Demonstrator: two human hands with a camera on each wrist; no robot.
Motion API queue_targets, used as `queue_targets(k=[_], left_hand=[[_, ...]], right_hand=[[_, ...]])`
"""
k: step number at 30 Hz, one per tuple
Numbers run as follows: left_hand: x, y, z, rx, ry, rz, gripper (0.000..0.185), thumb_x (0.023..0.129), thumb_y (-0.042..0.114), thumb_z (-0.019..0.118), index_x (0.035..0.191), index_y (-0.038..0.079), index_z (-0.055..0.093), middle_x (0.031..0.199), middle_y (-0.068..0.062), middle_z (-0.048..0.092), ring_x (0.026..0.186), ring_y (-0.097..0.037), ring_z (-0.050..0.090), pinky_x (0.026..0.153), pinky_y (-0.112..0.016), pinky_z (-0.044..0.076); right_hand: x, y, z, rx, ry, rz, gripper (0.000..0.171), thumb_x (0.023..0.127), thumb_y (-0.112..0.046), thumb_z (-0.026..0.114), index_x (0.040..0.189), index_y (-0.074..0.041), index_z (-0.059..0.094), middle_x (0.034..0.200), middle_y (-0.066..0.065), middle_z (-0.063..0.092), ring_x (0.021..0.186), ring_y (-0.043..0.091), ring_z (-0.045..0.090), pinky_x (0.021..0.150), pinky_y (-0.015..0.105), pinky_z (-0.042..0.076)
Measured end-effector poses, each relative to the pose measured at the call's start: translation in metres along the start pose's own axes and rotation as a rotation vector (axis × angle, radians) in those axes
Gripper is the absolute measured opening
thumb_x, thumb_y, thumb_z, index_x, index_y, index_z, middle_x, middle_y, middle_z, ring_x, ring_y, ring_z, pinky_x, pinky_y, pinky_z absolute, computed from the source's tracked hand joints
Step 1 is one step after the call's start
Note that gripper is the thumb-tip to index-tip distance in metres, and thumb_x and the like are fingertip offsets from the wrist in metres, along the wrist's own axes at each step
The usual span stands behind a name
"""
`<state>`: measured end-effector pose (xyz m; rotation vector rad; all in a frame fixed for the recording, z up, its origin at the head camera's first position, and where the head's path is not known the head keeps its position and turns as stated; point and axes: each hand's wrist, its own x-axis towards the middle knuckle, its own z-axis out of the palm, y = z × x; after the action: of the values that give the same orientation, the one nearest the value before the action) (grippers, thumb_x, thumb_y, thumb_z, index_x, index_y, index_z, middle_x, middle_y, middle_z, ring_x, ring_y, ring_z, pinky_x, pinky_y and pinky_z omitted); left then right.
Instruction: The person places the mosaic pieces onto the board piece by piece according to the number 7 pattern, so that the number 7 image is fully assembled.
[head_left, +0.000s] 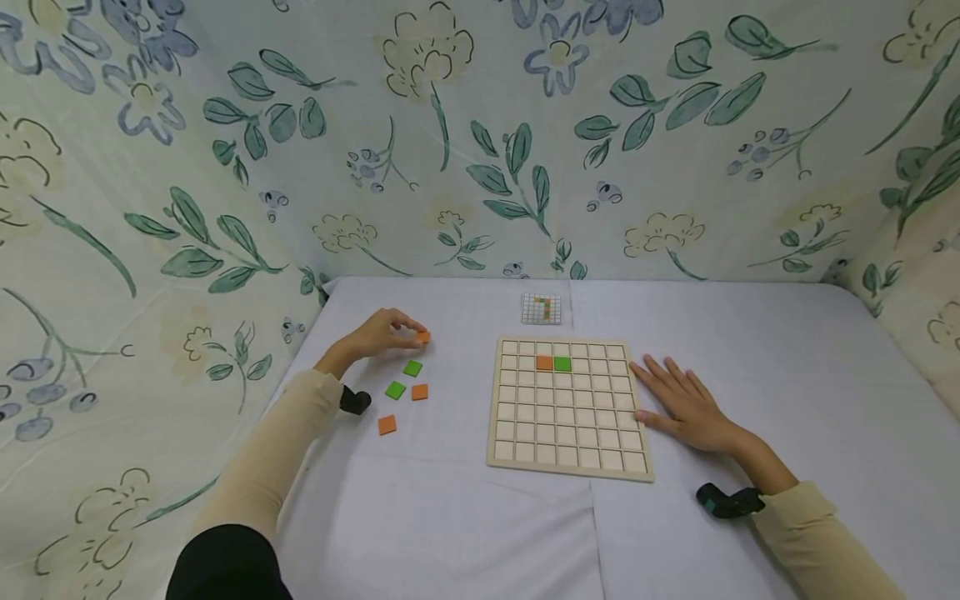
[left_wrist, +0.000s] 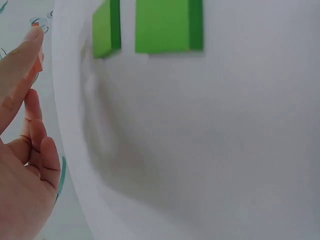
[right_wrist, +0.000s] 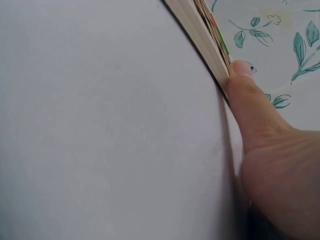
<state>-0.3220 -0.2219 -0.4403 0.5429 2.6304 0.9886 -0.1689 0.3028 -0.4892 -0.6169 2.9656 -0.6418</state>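
The head view looks forward and down from above, taking in the white cloth-covered tabletop (head_left: 450, 525) and the floral fabric backdrop (head_left: 420, 192). Both wrist views sit low, close and turned sideways: the left faces past the left grip (head_left: 381, 335), the right along the right grip (head_left: 686, 410). Head and left wrist share two square green tiles (left_wrist: 162, 25); head and right wrist, the pale wooden grid board (right_wrist: 199, 37).
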Motion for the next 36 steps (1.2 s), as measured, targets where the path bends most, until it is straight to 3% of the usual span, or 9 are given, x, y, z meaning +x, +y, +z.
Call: queue_targets(k=[17, 36], left_hand=[[0.01, 0.068, 0.026, -0.018, -0.012, 0.11, 0.035, 0.087, 0.021, 0.08, 0.119, 0.009, 0.074, 0.126, -0.01, 0.061, 0.121, -0.037, 0.045, 0.098, -0.047, 0.037], [0.022, 0.104, 0.057, 0.001, 0.024, 0.096, 0.035, 0.085, 0.027, 0.082, 0.116, 0.013, 0.076, 0.121, -0.004, 0.067, 0.118, -0.036, 0.048, 0.096, -0.043, 0.039]], right_hand=[[0.0, 0.008, 0.008, 0.028, 0.046, -0.03, 0.078, 0.099, -0.043, 0.06, 0.16, -0.013, 0.022, 0.162, 0.026, 0.013, 0.147, 0.049, 0.001, 0.112, 0.065, -0.006], [0.001, 0.004, 0.002, 0.017, -0.001, -0.002, 0.08, 0.099, -0.042, 0.06, 0.16, -0.013, 0.019, 0.162, 0.026, 0.012, 0.147, 0.049, 0.001, 0.112, 0.065, -0.004]])
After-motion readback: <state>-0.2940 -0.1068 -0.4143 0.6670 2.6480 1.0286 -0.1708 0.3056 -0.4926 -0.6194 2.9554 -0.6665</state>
